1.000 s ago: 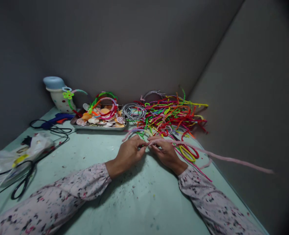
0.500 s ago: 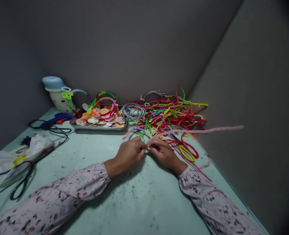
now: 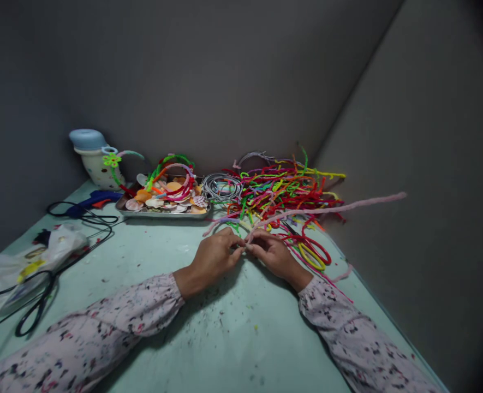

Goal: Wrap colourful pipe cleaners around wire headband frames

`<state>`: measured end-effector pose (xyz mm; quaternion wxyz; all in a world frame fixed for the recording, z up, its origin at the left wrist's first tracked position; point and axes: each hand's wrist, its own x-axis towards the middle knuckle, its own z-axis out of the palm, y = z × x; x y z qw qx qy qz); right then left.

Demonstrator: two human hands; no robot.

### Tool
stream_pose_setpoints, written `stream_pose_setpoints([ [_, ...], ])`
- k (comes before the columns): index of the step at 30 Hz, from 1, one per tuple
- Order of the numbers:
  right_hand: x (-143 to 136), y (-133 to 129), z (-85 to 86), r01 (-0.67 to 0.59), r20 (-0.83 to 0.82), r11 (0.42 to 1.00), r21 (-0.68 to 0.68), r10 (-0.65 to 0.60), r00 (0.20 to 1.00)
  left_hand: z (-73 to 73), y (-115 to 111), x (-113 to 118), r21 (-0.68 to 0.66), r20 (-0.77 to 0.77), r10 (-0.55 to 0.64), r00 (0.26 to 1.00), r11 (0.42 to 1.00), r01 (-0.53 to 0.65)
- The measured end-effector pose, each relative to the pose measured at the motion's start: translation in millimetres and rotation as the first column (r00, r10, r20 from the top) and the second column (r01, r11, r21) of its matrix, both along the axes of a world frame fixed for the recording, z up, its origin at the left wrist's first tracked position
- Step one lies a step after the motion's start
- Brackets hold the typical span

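A long fuzzy pink pipe cleaner [image 3: 335, 209] rises from between my fingertips and stretches out to the right over the table. My right hand [image 3: 276, 255] pinches its near end. Thumb and forefinger of my left hand [image 3: 216, 255] are closed at the same spot, fingertips meeting the right ones. Just beyond the left knuckles a curved pastel pipe cleaner [image 3: 225, 220], purple, pink and pale yellow, arches toward the pinch; whether it joins the pink one is hidden by my fingers. Scissors with yellow and red handles [image 3: 310, 256] lie beside my right hand.
Behind my hands spreads a tangled pile of colourful pipe cleaners [image 3: 286, 188], next to coiled grey wire [image 3: 222, 188]. A metal tray [image 3: 165, 215] holds shells and pipe-cleaner hoops. At left are a lidded cup [image 3: 97, 164], a blue tool [image 3: 96, 201], black cables [image 3: 55, 275] and a plastic bag [image 3: 67, 240].
The free end of the pink pipe cleaner has swung upward. My fingers have shifted slightly at the pinch, while both arms stay almost in place.
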<state>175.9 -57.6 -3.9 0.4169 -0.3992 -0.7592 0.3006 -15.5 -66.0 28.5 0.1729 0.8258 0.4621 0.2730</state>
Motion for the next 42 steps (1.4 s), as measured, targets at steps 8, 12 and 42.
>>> stream_pose_setpoints([
  [8,0,0,4.9,-0.013,-0.076,1.0,-0.022,0.012,0.997,-0.9,0,1,0.015,0.033,0.006,0.999,1.0,-0.006],
  [12,1,0,-0.3,-0.018,-0.115,0.997,-0.077,0.009,0.993,-3.3,1,0,0.032,0.055,-0.001,0.998,1.0,-0.001],
  [42,-3,1,-4.5,-0.04,-0.194,0.972,-0.231,-0.005,0.981,-6.6,1,-4,0.079,0.062,-0.108,0.992,0.992,0.103],
])
